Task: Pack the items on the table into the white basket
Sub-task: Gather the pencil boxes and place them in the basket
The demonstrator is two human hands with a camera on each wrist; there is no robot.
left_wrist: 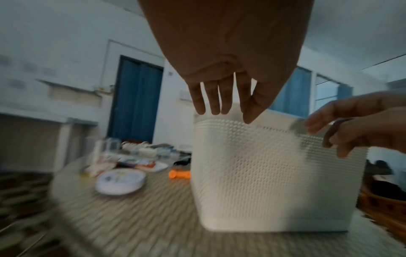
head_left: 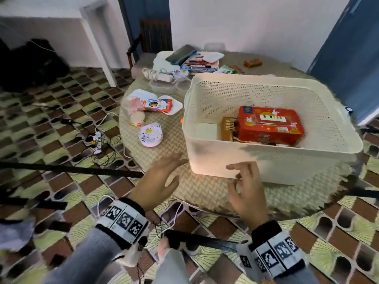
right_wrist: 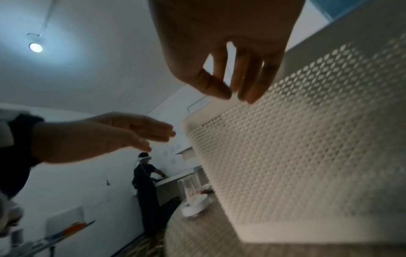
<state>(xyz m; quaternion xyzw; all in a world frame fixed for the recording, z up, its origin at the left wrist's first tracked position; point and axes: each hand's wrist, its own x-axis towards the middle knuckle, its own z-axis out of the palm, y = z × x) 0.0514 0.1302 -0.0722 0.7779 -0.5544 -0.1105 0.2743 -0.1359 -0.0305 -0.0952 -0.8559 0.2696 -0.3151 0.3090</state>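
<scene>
White basket (head_left: 266, 160) holds red box (head_left: 270, 125); tin (head_left: 150, 134), packets (head_left: 158, 104) left on desk (head_left: 205, 191). Left hand (head_left: 162, 177), right hand (head_left: 246, 189) released, empty.

A basket (head_left: 266, 160) sits on the right of a round surface (head_left: 205, 191) and holds two boxes (head_left: 270, 124). A round tin (head_left: 150, 134) and plates (head_left: 170, 105) lie to its left, with stacked books (head_left: 196, 62) behind. Both hands (head_left: 248, 187) hover before the basket.
</scene>
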